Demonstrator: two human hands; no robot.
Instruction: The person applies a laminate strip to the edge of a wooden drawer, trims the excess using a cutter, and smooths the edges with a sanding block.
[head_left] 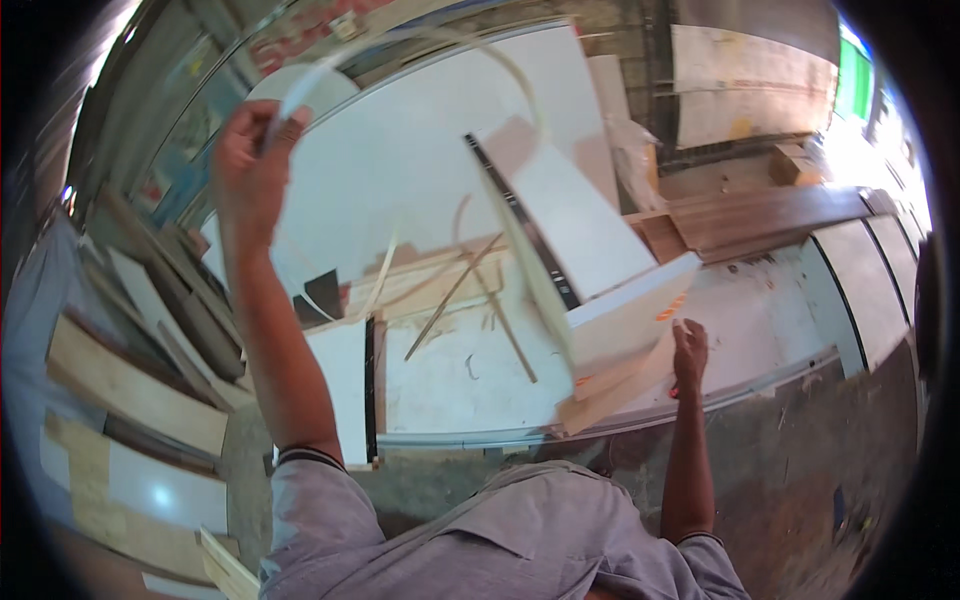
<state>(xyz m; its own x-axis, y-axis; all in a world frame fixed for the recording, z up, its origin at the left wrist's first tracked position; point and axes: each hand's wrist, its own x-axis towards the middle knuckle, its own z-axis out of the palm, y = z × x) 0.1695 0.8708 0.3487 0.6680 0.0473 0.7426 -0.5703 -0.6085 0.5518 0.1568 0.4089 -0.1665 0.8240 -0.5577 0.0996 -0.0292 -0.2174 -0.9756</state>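
My left hand (258,165) is raised at the upper left, its fingers pinched on a thin, pale edging strip (420,38). From there the strip arcs over to the right and comes down near a white box-like board assembly (590,225). That assembly stands tilted on the bench, with a black slotted rail (522,222) along one edge and orange marks at its near right corner. My right hand (690,352) is beside that corner, fingers curled. A small red bit shows below the palm; what it belongs to is hidden.
Two thin sticks (462,285) lie crossed on the white bench top (455,385). A large white panel (400,130) leans behind. Boards (140,385) are stacked at the left, brown planks (770,222) lie at the right back, and black-edged panels (862,290) stand at the far right.
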